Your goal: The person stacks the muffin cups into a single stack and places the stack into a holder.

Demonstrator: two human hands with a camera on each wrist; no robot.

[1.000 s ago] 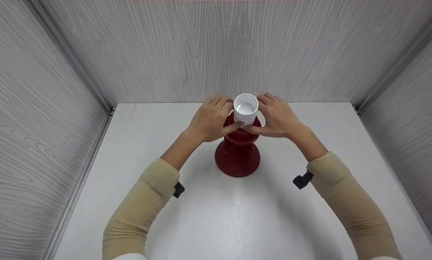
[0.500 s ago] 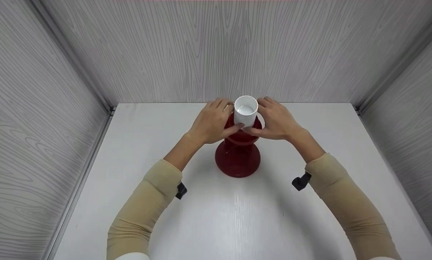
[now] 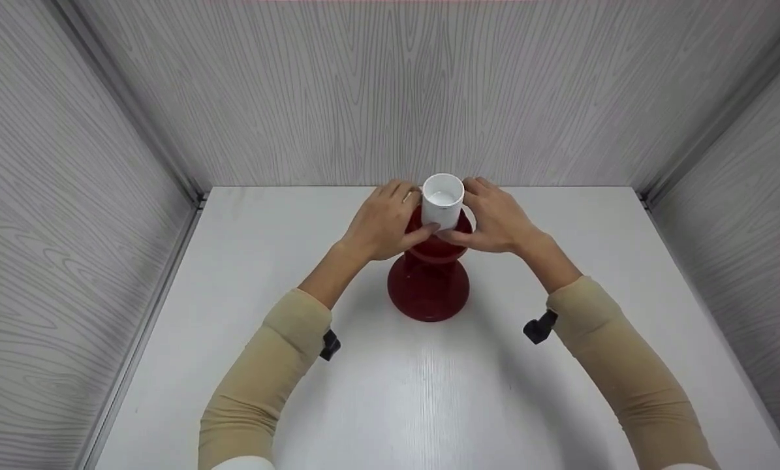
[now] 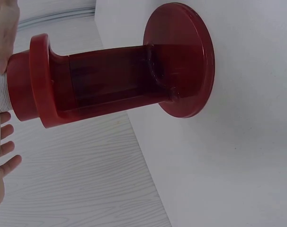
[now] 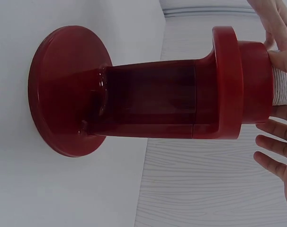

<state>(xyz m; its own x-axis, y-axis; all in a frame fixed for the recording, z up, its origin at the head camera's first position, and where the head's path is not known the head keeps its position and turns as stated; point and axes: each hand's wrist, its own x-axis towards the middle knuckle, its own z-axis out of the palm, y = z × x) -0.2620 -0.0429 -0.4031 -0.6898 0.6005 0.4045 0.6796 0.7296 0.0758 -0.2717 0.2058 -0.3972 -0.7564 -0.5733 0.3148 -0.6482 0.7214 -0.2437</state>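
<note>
Upright on the table stands a red stand [image 3: 429, 292] with a round base, a narrow open neck and a wide collar. A white cup-shaped cylinder [image 3: 441, 214] rises from its top, mouth upward. Fine ridges ring its side in the right wrist view [image 5: 282, 86], where its lower end sits inside the red collar [image 5: 257, 82]. My left hand [image 3: 383, 220] grips the cylinder from the left, thumb at its front. From the right my right hand [image 3: 495, 215] holds it too, its thumb meeting the other low on the front. The far fingers are partly hidden.
Under the stand lies a white table [image 3: 403, 405]. A grey wood-grain panel [image 3: 390, 91] closes off the back, with similar panels at left [image 3: 44, 261] and right [image 3: 742, 228]. Small black mounts hang below both beige sleeves [image 3: 272, 359].
Both hands and the white cylinder have sunk slightly toward the red collar. The forearms have drawn a little closer together, and the stand has stayed in place.
</note>
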